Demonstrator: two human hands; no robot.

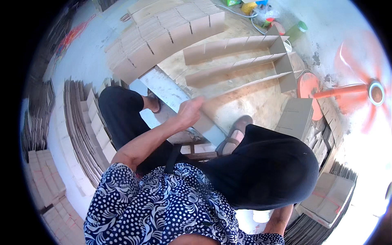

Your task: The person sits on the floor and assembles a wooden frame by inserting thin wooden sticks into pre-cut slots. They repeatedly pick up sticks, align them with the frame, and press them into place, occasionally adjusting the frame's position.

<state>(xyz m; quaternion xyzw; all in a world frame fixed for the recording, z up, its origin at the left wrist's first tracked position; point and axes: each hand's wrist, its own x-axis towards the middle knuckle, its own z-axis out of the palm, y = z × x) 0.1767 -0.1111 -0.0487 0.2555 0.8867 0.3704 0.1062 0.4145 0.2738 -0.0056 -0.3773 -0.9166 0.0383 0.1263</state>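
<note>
My left hand (190, 112) is closed on the left end of a long cardboard strip (253, 87), which stands on edge on the worn board (228, 115). Farther back, two more long slotted strips (230, 50) stand roughly parallel to it. At their right ends, short cardboard cross pieces (284, 65) join them into part of a divider grid. My right forearm (279, 218) reaches down beside my right knee at the lower right. The right hand itself is hidden behind the black trouser leg.
A large stack of slotted cardboard strips (171, 38) lies at the back left. An orange fan (375, 93) stands at the right. More cardboard stacks (77, 126) line the left side. A short cardboard stack (295, 116) and a tied bundle (328, 198) are on the right.
</note>
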